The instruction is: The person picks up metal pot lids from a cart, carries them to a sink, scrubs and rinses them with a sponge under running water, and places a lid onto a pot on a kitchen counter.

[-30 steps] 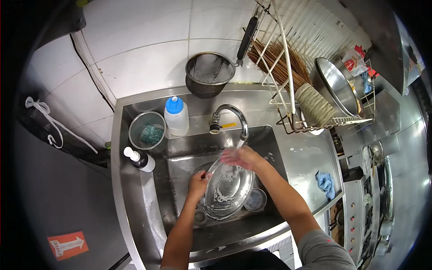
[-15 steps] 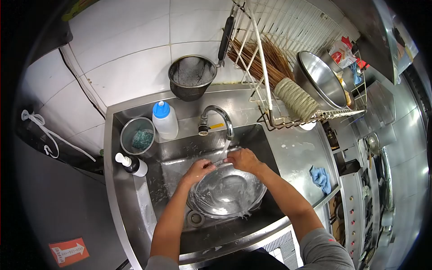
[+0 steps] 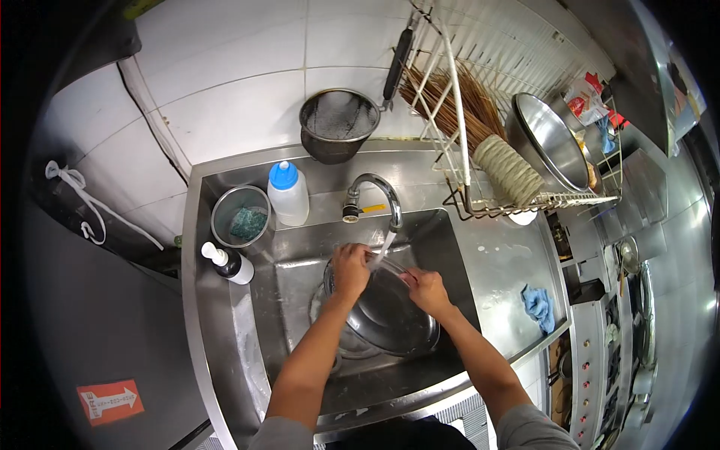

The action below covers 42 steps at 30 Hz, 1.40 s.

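A shiny metal bowl [image 3: 390, 319] is held tilted inside the steel sink [image 3: 281, 315]. My left hand [image 3: 351, 270] is closed on its far rim at the left. The fingers of my right hand [image 3: 426, 291] grip the same rim farther right. Water from the curved tap [image 3: 396, 217] runs down onto the rim between my hands. Part of a round, pale edge shows beneath the bowl at the left; I cannot tell whether it belongs to another vessel.
Left of the sink stand a pump bottle [image 3: 229, 264], a metal pot [image 3: 241, 206] with a green scrubber, and a blue-capped bottle [image 3: 289, 199]. A mesh strainer [image 3: 339, 124] hangs behind. A wire rack [image 3: 487, 202] overhangs the right counter, where a blue cloth [image 3: 538, 307] lies.
The bowl has gone from lying nearly flat, its soapy inside showing, to tilted. My left hand has moved right and up; my right hand has shifted down and right along the rim.
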Motion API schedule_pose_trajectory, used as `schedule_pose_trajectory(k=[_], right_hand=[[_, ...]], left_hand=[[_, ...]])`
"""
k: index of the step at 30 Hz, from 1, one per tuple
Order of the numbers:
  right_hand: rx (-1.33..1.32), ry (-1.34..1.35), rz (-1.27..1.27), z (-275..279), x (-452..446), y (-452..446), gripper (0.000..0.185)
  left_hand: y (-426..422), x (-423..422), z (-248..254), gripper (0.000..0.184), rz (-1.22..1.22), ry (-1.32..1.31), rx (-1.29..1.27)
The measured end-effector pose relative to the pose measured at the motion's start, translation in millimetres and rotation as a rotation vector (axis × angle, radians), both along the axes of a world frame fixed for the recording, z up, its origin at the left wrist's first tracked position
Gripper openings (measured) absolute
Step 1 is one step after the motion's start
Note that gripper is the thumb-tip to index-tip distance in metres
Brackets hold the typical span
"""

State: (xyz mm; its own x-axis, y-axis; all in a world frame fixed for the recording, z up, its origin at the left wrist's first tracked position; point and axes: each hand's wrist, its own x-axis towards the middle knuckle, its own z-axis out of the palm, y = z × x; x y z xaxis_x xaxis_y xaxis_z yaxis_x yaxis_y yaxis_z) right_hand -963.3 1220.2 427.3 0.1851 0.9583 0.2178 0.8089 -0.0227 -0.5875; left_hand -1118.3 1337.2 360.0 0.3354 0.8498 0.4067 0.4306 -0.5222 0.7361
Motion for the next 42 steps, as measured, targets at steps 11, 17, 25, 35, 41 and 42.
schedule_pose_trajectory(k=[11, 17, 25, 35, 41, 42], right_hand=[[-0.136, 0.123, -0.062, 25, 10, -31, 0.023], [-0.149, 0.216, -0.187, 35, 32, -42, 0.024], [-0.139, 0.197, -0.086, 42, 27, -46, 0.026], [-0.239, 0.041, 0.279, 24, 27, 6, 0.023], [0.247, 0.124, 0.263, 18, -14, 55, 0.024], [0.253, 0.128, 0.266, 18, -19, 62, 0.024]], left_hand=[[2, -1, -55, 0.019, 0.048, -0.133, -0.128], [-17, -28, -136, 0.033, 0.273, 0.032, -0.693], [-12, -10, -69, 0.030, 0.068, -0.105, -0.463], [-2, -46, 17, 0.039, -0.418, 0.171, -0.381], [-20, -73, 36, 0.040, -0.150, 0.181, -0.384], [-18, -75, 34, 0.040, -0.105, 0.214, -0.344]])
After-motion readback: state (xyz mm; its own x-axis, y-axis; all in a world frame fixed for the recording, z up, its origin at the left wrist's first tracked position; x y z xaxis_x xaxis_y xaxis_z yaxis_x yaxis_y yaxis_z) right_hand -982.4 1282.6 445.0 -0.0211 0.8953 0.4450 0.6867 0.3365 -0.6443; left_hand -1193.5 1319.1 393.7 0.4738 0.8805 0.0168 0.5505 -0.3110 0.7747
